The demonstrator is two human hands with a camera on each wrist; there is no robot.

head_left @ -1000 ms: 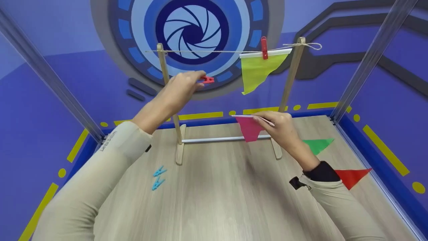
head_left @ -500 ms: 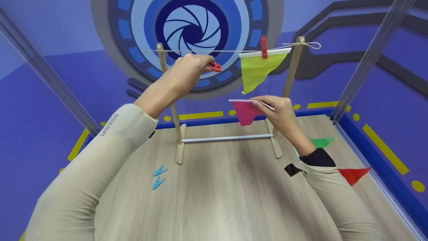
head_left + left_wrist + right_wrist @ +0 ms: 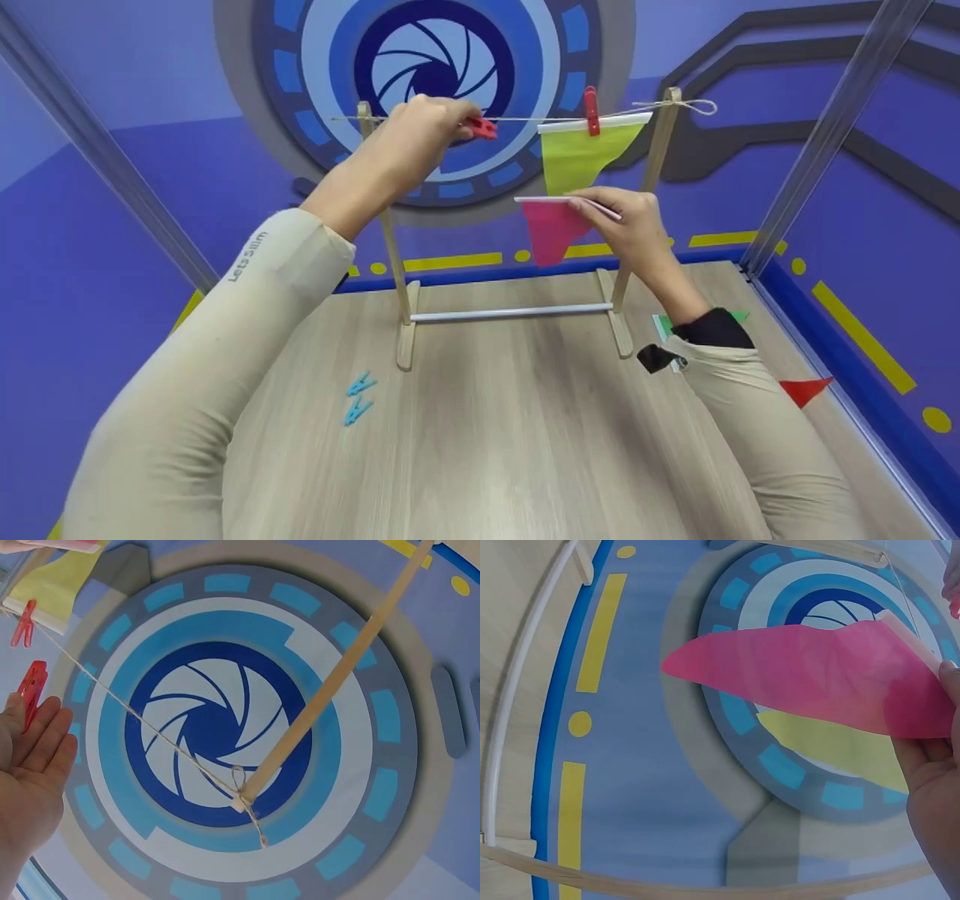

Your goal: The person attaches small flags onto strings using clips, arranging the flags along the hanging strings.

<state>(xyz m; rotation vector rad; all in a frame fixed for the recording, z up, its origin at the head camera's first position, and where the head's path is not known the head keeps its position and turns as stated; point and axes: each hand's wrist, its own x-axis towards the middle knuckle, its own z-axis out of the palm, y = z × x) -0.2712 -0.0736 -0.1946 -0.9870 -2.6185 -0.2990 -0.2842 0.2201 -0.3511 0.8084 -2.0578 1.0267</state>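
Hanging little flags on a string

Left hand (image 3: 420, 135) pinching a red plastic clip (image 3: 480, 127) right at the thin string (image 3: 525, 118) tied between two wooden posts. Right hand (image 3: 626, 225) gripping a pink triangle flag (image 3: 551, 229) by its white top edge, below the string, just under the yellow-green flag (image 3: 581, 154). Two blue clips (image 3: 358, 397) lying on the smooth wood table (image 3: 510, 420).

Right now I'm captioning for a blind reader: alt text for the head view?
A left hand holds a red clothespin at a string, while the right hand raises a pink flag beneath a pegged yellow-green flag.
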